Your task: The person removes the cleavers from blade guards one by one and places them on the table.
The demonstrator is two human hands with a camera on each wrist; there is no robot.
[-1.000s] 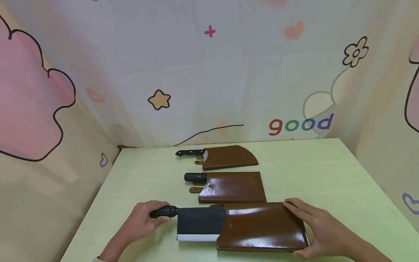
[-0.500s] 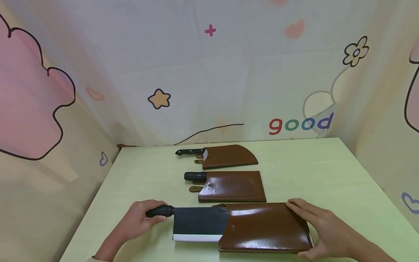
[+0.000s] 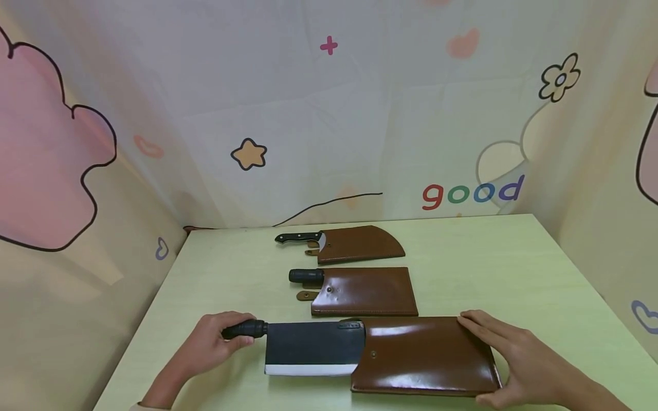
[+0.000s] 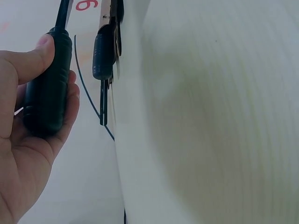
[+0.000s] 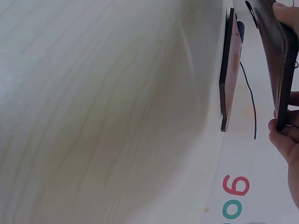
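Observation:
My left hand [image 3: 205, 345] grips the black handle [image 4: 49, 88] of a cleaver [image 3: 311, 345], thumb along one side and fingers round the other. The cleaver has a dark rectangular blade with a bright lower edge. Its far end sits inside the mouth of a glossy brown leather sheath [image 3: 421, 357], so the tip is hidden. My right hand [image 3: 529, 365] holds the sheath's closed right end, fingers at the top edge and thumb at the bottom corner. In the right wrist view, the sheath [image 5: 278, 56] is held up above the tabletop.
Behind the cleaver lies a black-handled knife in a rectangular brown sheath [image 3: 367, 291], its strap loose at the left. Farther back, a riveted-handle knife rests in a curved brown sheath [image 3: 362, 245]. All are over a pale green table [image 3: 478, 257], enclosed by cartoon-printed cloth [image 3: 288, 103].
My left hand has moved left with the cleaver and my right hand has moved right with the sheath. More of the blade shows outside the sheath now.

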